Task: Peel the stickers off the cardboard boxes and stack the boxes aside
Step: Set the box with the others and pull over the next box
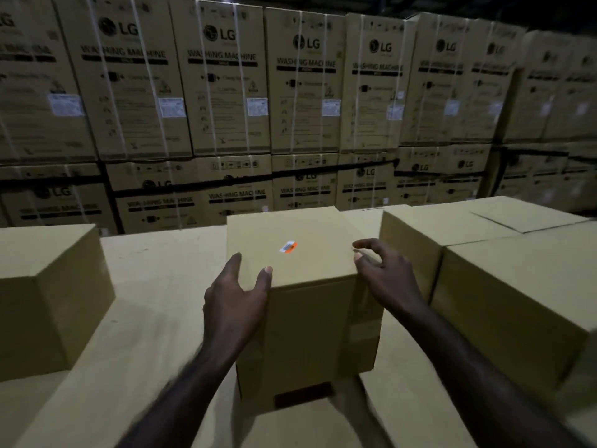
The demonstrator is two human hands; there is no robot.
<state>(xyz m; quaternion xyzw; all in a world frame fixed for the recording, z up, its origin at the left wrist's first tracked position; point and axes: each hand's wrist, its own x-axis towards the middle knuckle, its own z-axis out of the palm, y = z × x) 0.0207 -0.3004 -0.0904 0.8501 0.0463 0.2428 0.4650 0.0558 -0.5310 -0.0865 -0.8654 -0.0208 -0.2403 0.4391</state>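
Observation:
A plain cardboard box stands upright in the middle on a cardboard surface. A small orange-and-white sticker lies on its top face. My left hand is at the box's near left top corner, fingers spread, thumb resting on the top edge. My right hand hovers at the right top edge with fingers curled and apart, fingertips touching or nearly touching the rim. Neither hand grips the box.
A cardboard box stands to the left. Two more boxes sit close on the right, one behind. The work surface is flat cardboard. A wall of strapped washing-machine cartons fills the background.

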